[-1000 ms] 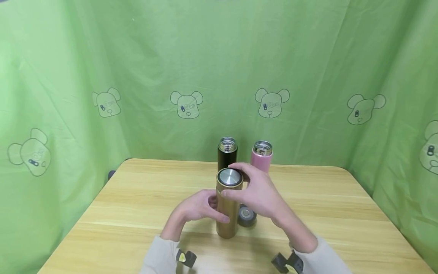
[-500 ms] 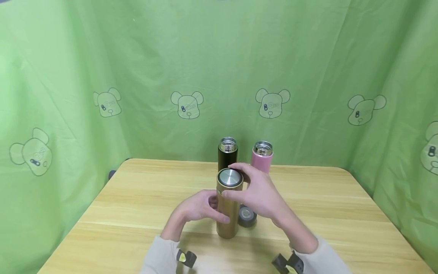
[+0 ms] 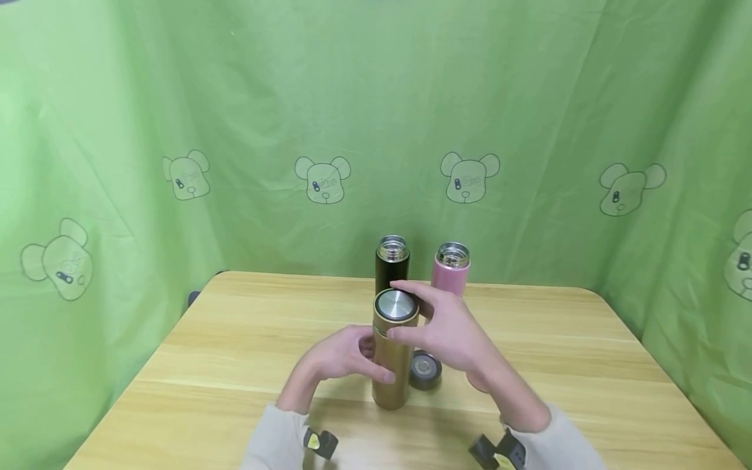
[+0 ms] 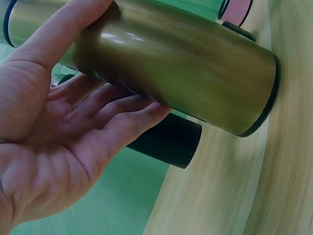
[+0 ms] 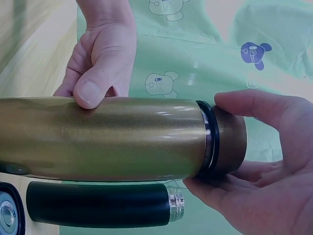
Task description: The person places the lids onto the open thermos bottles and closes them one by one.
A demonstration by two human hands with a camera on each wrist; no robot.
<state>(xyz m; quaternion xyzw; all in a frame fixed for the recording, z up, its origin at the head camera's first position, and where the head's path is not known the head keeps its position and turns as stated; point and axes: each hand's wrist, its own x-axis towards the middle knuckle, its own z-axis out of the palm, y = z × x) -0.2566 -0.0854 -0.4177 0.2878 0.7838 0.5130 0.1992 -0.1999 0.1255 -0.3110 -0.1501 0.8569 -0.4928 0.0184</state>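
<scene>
A gold thermos [image 3: 395,365] stands upright on the table near its middle. Low on its body, my left hand [image 3: 343,352] grips it from the left, thumb across the front. From the right, my right hand [image 3: 443,329] holds the gold lid [image 5: 231,139] between thumb and fingers. The right wrist view shows a dark ring and a narrow bright band between lid and body. In the left wrist view, the left thumb and fingers wrap the gold body, and the fingertips behind it are partly hidden.
Behind stand a black thermos [image 3: 391,271] and a pink thermos [image 3: 450,274], both without lids. A dark grey lid [image 3: 425,370] lies right of the gold thermos. A pink lid [image 4: 237,11] shows partly in the left wrist view. A green curtain [image 3: 376,117] hangs behind the table.
My right hand has shifted slightly to the right with the lid, its thumb sliding a little along the front. The left hand stays in place on the body.
</scene>
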